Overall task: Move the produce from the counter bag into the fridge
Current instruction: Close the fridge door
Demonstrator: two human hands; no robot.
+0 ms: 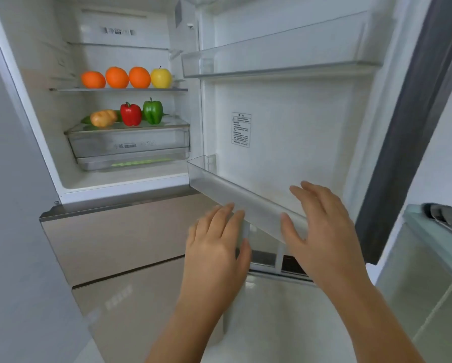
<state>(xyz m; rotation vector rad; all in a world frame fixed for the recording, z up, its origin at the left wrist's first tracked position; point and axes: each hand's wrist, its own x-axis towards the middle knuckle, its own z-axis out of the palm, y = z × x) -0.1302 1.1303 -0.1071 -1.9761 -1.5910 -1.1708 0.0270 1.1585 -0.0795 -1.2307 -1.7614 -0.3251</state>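
Head view: your left hand (217, 247) and right hand (324, 231) are at the lower door bin (219, 184) of the open fridge (36, 74). Each grip is spread flat, fingers straight, holding nothing. Three oranges (116, 77) and a yellow apple (161, 78) sit on the glass shelf (62, 89). One level down, a potato (103, 118), red pepper (131, 114) and green pepper (153, 111) rest atop the clear drawer (128, 145).

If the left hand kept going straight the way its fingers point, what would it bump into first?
Most likely the lower door bin: the left hand has straight fingers aimed at its frosted front wall, close by. Whether they touch it is unclear from this view.
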